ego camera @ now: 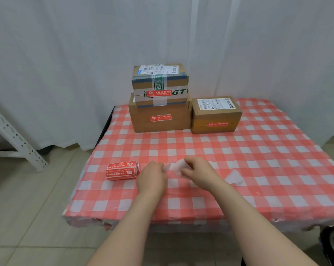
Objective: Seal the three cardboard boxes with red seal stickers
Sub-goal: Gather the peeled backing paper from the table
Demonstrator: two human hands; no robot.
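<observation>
Paper is what is being handled: a thin white backing strip (174, 167) is pinched at its left end by the left hand (151, 176) and at its right end by the right hand (198, 171). The fingers of both hands are curled closed on it, low over the table (258, 160) towards its 6 o'clock edge. No red is seen on the strip (a spent liner, by the look of it). It is judged limp, almost weightless and easily creased, and best taken by its ends, as it is held here. A second white scrap (235, 178) lies flat at 4 o'clock from the right hand.

The sticker roll (122, 170) lies on its side just beside the left hand, at its 9 o'clock. Its labels are judged light, flexible and tacky on one face, so a corner is the place to lift them.

The three boxes stand at 12 o'clock, well apart from the hands. The taped box (159, 83) is stacked on the large box (158, 120), and the small box (217, 114) stands just beside the large one, at its 3 o'clock. All are shut, so nothing can be told of their contents. A red sticker (159, 93) is seen on the front face of each, so the sealing is judged done. The cardboard is judged stiff; the weight cannot be told.
</observation>
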